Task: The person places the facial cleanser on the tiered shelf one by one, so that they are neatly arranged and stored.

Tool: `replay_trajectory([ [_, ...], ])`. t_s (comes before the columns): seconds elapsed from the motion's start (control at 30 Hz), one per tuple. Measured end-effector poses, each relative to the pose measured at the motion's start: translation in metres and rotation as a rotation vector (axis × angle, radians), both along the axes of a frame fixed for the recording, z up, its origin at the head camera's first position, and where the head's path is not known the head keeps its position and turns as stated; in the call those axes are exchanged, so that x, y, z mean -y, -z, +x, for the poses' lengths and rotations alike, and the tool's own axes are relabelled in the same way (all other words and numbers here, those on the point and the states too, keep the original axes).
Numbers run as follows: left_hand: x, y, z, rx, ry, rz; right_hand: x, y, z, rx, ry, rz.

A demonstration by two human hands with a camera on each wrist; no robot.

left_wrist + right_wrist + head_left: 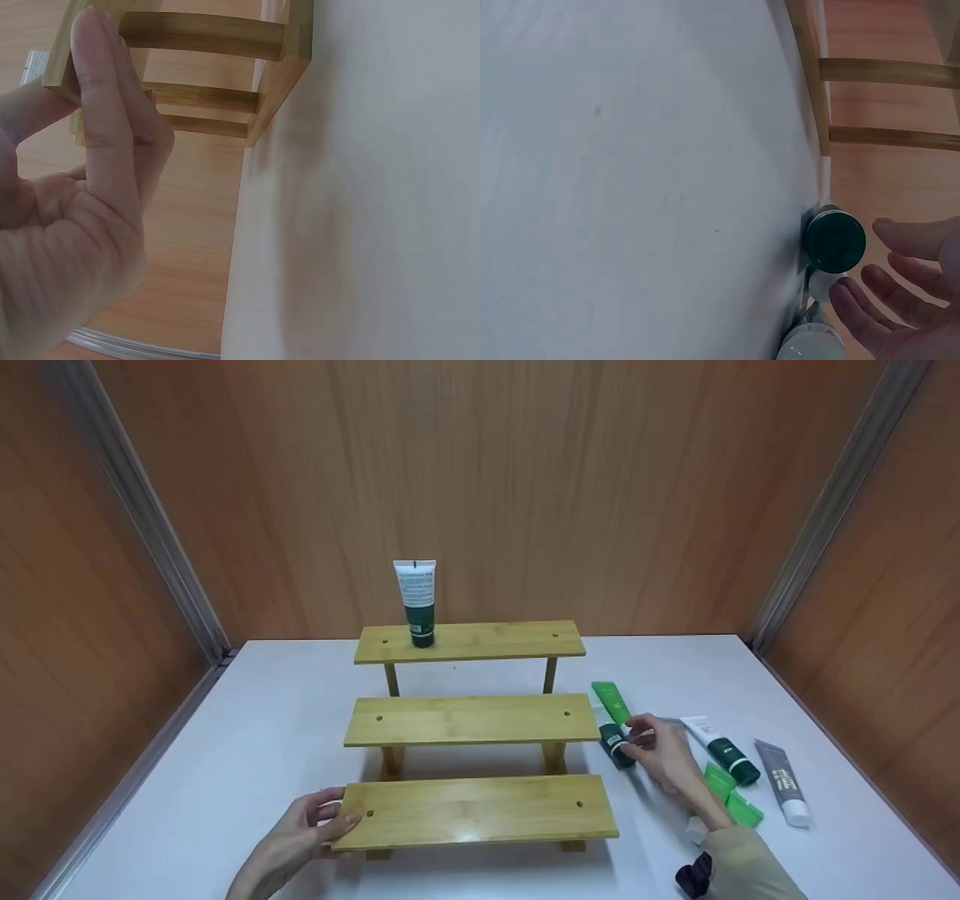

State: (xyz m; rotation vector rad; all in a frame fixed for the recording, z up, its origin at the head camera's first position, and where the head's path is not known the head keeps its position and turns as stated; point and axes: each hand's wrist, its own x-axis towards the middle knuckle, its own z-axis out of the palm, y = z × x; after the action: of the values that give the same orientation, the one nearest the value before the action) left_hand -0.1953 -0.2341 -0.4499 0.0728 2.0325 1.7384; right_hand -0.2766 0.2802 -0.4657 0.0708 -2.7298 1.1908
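My left hand (296, 829) grips the left end of the lowest step of a three-tier wooden display stand (480, 810), thumb on top and fingers underneath. Over on the right, my right hand (664, 757) hovers at a white and dark green tube (616, 748) lying beside the middle step. A bright green tube (611, 701) lies just behind it. In the right wrist view, the spread fingers and thumb are close to the tube's dark green cap (836, 241), with a gap showing. Another white and dark green tube (417, 600) stands cap-down on the top step.
Right of my right hand lie another white and green tube (724, 751), a grey tube (783, 784) and bright green tubes (742, 810), partly hidden by my forearm. Wood-grain panels (495, 495) enclose the white table (187, 780) at the back and sides.
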Motion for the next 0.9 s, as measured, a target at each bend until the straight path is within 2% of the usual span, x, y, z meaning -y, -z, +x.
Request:
replay_trajectory([
  [0.23, -0.0007, 0.0006, -0.0006, 0.012, -0.026, -0.028, 0.0027, 0.0006, -0.005, 0.09, 0.032, 0.08],
  [0.37, -0.0009, 0.0002, -0.0001, 0.02, -0.031, -0.023, 0.004, -0.0004, -0.0065, 0.13, 0.034, 0.09],
  [0.63, -0.0005, -0.0002, -0.0001, 0.02, -0.027, -0.022, 0.0054, -0.0017, -0.0069, 0.225, 0.049, 0.011],
  [0.73, -0.0005, -0.0001, 0.0003, 0.019, -0.027, -0.019, 0.0057, -0.0034, -0.0069, 0.244, 0.048, 0.014],
  [0.9, -0.0001, 0.0001, 0.0006, 0.005, -0.028, -0.025, 0.007, -0.0041, -0.0068, 0.291, 0.041, -0.069],
])
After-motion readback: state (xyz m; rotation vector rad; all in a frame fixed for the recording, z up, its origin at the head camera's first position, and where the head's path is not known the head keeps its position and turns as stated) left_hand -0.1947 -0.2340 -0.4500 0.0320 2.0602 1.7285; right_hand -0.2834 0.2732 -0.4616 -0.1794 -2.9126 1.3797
